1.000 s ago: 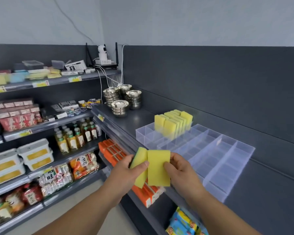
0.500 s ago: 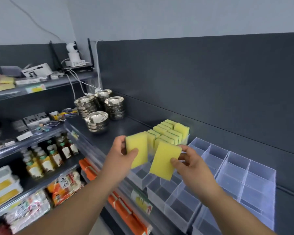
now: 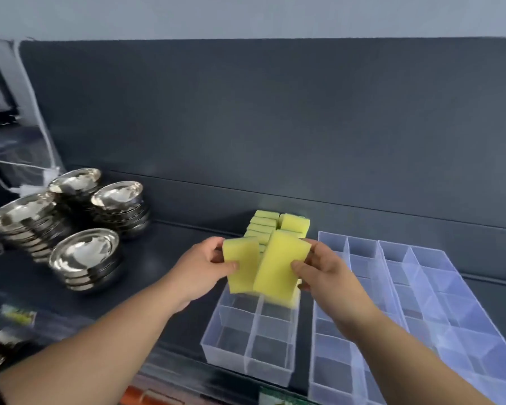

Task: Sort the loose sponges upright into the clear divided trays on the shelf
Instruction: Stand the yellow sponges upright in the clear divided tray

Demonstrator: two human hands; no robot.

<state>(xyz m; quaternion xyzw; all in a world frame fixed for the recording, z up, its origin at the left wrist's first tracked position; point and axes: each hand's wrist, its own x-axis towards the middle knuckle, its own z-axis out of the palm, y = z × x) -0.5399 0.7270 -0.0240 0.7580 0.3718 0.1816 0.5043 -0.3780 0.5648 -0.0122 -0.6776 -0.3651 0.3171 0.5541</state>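
left hand — 1 sponge | right hand — 1 tilted sponge | bowl stacks 4

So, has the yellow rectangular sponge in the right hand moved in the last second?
Yes. The yellow rectangular sponge went from in front of the dark shelf to above its left clear plastic divided tray.

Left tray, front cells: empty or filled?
Empty. The left tray shows only clear walls and dark shelf in its near compartments; upright sponges stand only at its far end.
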